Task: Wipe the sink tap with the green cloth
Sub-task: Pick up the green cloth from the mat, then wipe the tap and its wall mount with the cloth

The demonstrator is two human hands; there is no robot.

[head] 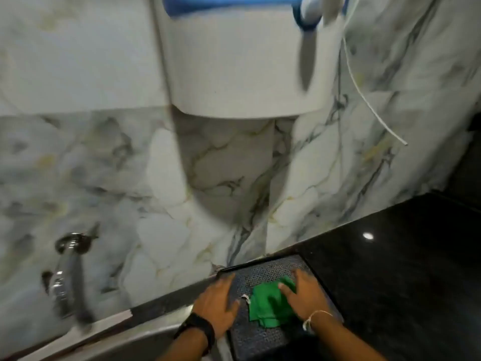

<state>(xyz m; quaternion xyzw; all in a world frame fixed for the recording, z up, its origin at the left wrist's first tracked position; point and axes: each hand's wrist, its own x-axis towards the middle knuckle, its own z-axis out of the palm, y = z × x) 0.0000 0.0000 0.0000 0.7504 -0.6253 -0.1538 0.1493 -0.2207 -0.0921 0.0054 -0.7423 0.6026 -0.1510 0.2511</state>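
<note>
A folded green cloth (268,303) lies on a dark textured mat (260,340) beside the sink. My right hand (303,298) rests flat on the cloth's right part with its fingers spread. My left hand (216,306) lies flat on the mat's left edge, just left of the cloth, and wears a black wrist band. The chrome sink tap (66,272) comes out of the marble wall at the far left and is blurred; neither hand touches it.
A steel sink rim (145,332) curves along the bottom left. A black stone counter (403,269) stretches to the right. A white and blue appliance (234,61) hangs on the marble wall above, with a thin white tube (369,110) dangling at its right.
</note>
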